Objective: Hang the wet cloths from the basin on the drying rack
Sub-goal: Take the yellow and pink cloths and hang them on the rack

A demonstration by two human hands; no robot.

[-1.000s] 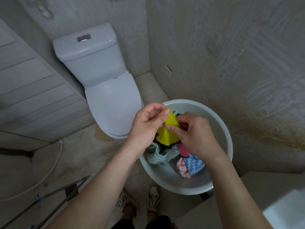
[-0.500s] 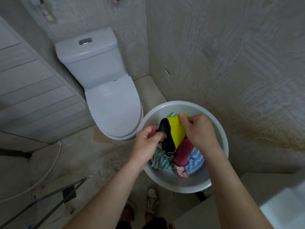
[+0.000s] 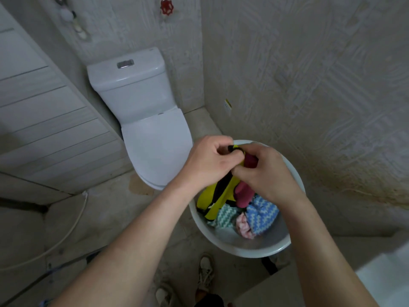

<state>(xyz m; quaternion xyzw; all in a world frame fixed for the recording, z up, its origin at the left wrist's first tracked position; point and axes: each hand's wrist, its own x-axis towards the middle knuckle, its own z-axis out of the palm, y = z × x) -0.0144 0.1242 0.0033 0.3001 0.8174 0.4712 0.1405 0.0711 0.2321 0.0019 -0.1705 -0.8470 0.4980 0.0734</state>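
head view. basin (image 3: pixel 230 244): white, round, on floor hard against right wall, toilet (image 3: pixel 155 138) just left of it; bare floor open to near left. contents: green zigzag cloth (image 3: pixel 224 218), blue zigzag cloth (image 3: pixel 262 214), pink cloth (image 3: pixel 243 226), partly overlapped. drying rack: thin bars at lower left edge, cut off, hard to make out. left hand (image 3: pixel 205 161) and right hand (image 3: pixel 263 171): touching above basin's far rim, fingers curled closed on yellow-and-black cloth (image 3: pixel 219 193); right also clamps maroon cloth (image 3: pixel 243 194). both cloths hang into basin.
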